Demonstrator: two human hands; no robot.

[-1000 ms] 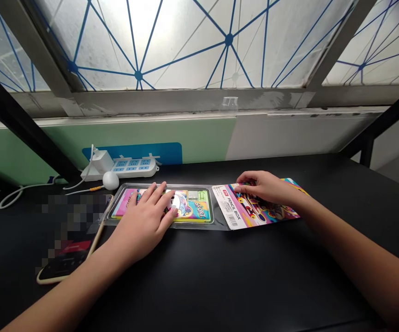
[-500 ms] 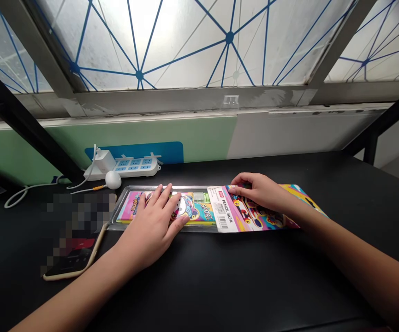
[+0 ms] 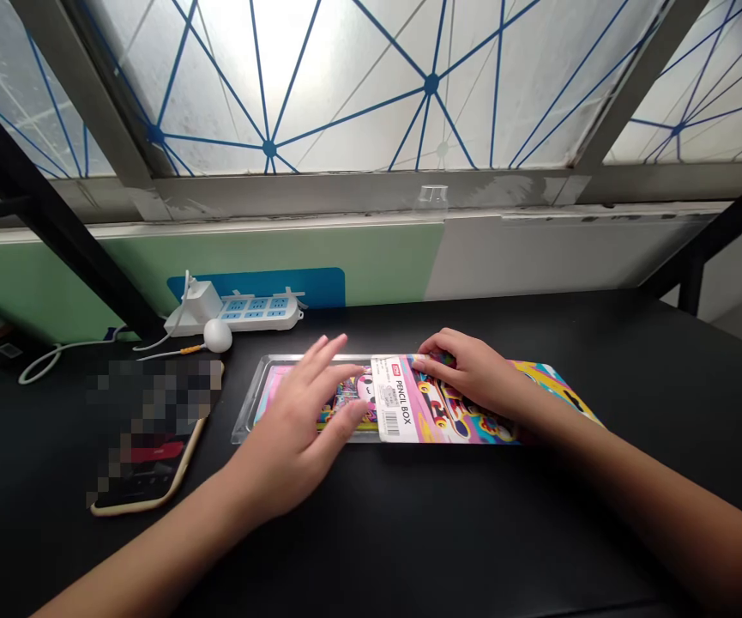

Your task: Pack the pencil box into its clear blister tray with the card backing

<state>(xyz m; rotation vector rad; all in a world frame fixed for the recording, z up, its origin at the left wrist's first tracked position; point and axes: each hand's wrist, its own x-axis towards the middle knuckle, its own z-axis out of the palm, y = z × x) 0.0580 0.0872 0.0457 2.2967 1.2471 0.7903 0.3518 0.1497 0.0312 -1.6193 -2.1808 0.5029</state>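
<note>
A pencil box package lies flat on the black table (image 3: 409,532), its clear plastic tray (image 3: 250,412) at the left and its bright printed card (image 3: 448,421), marked PENCIL BOX, overlapping it at the right. Inside the tray is a colourful pencil box (image 3: 365,390), partly hidden by my fingers. My left hand (image 3: 299,421) hovers over the tray, fingers spread, and holds nothing; whether a fingertip touches the box I cannot tell. My right hand (image 3: 473,369) is closed at the card's upper edge, thumb on the printed face, with the other fingertips partly hidden.
A phone (image 3: 158,455) in a pale case lies left of the tray. Behind it are a white power strip (image 3: 261,319), a plug with cables and a small round white device (image 3: 217,336). Black frame bars (image 3: 87,249) rise at both sides, before a window.
The card and tray have slid toward each other, so the card covers more of the pencil box. My left hand has lifted a little and shifted right. The view has shifted slightly.
</note>
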